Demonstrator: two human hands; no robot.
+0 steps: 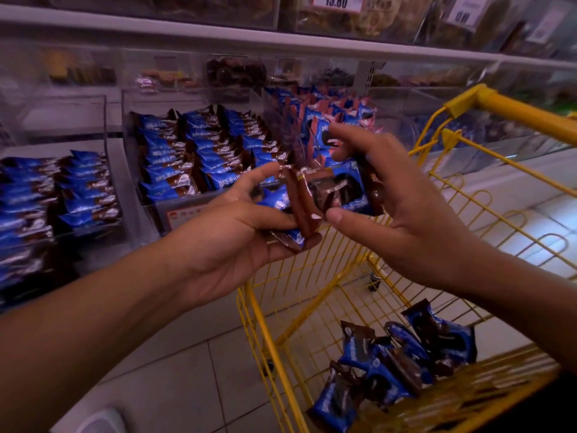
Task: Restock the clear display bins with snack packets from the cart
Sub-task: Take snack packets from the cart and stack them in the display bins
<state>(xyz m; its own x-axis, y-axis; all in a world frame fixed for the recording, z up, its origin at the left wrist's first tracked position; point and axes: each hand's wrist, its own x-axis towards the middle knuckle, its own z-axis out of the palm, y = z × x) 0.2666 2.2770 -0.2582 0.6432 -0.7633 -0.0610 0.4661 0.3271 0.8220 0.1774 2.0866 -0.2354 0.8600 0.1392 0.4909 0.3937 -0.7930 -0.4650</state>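
My left hand [237, 232] grips a small bunch of blue-and-brown snack packets [296, 210] in front of the shelf. My right hand [402, 198] holds another blue-and-brown packet [343, 189] between thumb and fingers, right beside the left hand's bunch. Behind them stands a clear display bin [193, 210] with neat rows of the same packets. A second clear bin [337, 120] to its right holds blue and pink packets. The yellow wire cart [312, 307] sits below my right hand, with several loose packets [406, 360] on its floor.
Another clear bin [62, 195] of blue packets sits at the left. Upper shelves [281, 42] carry other snack bins and price tags [337, 1]. The cart handle [515, 110] rises at the right. Pale tiled floor [187, 354] lies below the shelf.
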